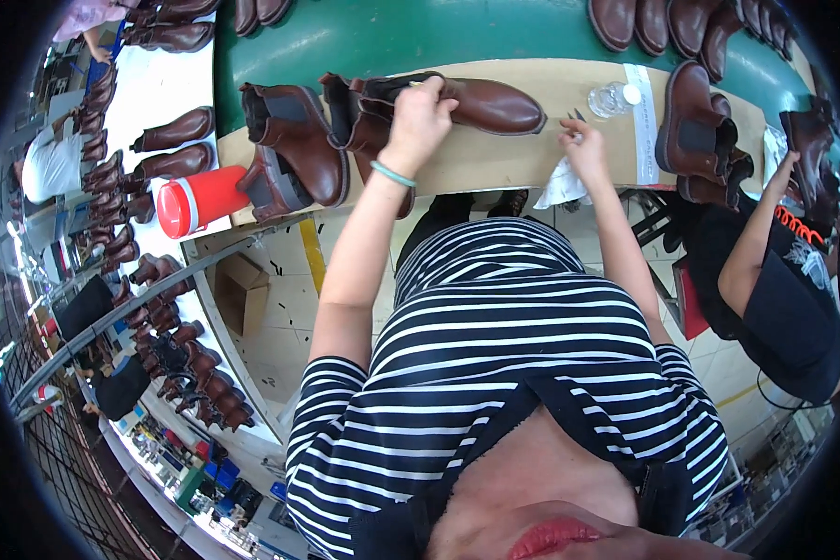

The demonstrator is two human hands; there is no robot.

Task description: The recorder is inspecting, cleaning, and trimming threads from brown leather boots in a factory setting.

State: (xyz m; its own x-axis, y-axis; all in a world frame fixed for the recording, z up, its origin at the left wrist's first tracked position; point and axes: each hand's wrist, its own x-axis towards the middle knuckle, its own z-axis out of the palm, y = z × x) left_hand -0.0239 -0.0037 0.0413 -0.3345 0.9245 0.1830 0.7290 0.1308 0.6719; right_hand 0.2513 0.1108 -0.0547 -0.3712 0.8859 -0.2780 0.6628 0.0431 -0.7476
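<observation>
A brown leather ankle boot [495, 105] lies on its side on the cardboard-covered bench, toe to the right. My left hand [422, 119], with a pale green bangle at the wrist, is closed on its shaft near the opening; a speck of yellow shows at the fingertips. To the right of the toe, my right hand [583, 147] is closed around a small pointed metal tool [577, 116], mostly hidden by the fingers. Beneath that hand a white cloth [561, 185] hangs at the bench edge. Several more brown boots [301, 140] stand left of my left hand.
A clear bottle with a white cap [616, 99] stands right of my right hand. More boots [695, 121] are beyond it, beside a co-worker's arm [761, 224] holding a boot. A red jug [201, 201] lies at left. Boots line the green surface [420, 37] behind.
</observation>
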